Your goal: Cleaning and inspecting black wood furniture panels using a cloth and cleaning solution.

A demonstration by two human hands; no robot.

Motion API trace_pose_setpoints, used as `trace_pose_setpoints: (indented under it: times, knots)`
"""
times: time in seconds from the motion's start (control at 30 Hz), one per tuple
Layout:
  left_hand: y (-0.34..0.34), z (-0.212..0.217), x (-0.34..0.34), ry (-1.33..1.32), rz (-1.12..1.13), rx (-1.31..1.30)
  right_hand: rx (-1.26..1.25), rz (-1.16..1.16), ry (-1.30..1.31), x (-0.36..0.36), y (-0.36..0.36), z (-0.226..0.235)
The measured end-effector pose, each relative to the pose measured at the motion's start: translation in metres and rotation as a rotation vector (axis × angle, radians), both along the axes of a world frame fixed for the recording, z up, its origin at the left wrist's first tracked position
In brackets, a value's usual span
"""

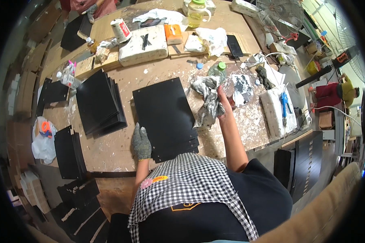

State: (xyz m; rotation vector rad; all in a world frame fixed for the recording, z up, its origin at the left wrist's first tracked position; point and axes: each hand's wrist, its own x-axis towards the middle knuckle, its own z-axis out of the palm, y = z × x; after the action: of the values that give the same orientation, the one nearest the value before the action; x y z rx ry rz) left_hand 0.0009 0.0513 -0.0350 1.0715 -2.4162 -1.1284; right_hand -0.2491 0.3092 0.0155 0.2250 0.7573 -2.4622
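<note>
A stack of black rectangular panels [164, 115] lies on the worn wooden workbench [109, 148] in front of me. My left hand [141, 141], in a grey knit glove, rests flat on the near left corner of the top panel. My right hand [223, 101], bare, grips a crumpled grey-white rag [207, 99] just past the panel's right edge. The rag hangs down from my fingers over the bench. A small bottle with a green cap [219, 69] stands right behind the rag.
A second stack of black panels [99, 103] lies to the left; more lie at the bench's left edge [69, 152]. White foam blocks [144, 45], an orange box [173, 34], a jug [198, 12], a phone [234, 45] and a fan [282, 14] crowd the back. Another person [338, 93] sits far right.
</note>
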Motion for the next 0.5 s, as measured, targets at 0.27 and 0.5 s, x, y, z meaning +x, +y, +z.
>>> trace_pose_setpoints:
  times: [0.27,0.5]
  knots:
    - [0.005,-0.005,0.005,0.053,0.06,-0.03,1.662,-0.68,1.365,-0.046,-0.005,0.084]
    - [0.006,-0.007,0.002,0.09,0.043,-0.035,1.816,-0.679,1.579,-0.072,0.003,0.029]
